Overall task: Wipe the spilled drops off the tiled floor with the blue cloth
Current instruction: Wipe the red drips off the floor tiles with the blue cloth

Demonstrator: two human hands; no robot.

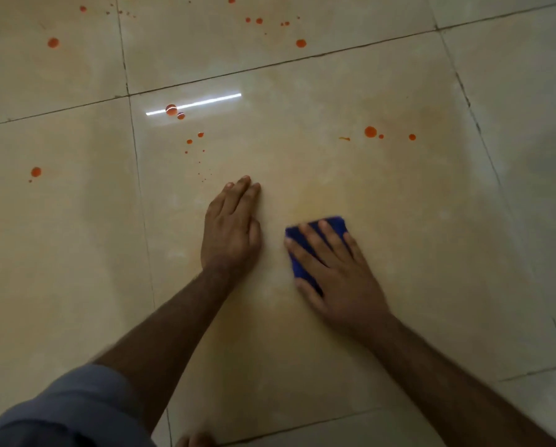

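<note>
The blue cloth (pixel 329 225) lies folded on the beige tiled floor (pixel 302 350) under my right hand (pixel 334 269), which presses it flat with spread, straight fingers. My left hand (pixel 231 227) rests flat on the tile just left of it, fingers together. Several orange-red drops dot the floor: a big one (pixel 370 131) with smaller ones ahead on the right, a pair (pixel 171 110) under a light reflection, and fine specks (pixel 200 135) just beyond my left fingertips. A faint yellowish smear (pixel 305 204) shows ahead of the cloth.
More drops lie on the far tiles (pixel 301 43) and on the left tile (pixel 36 171). Dark grout lines (pixel 138 175) cross the floor. My grey sleeve (pixel 70 408) fills the lower left corner, and a toe (pixel 194 441) shows at the bottom edge.
</note>
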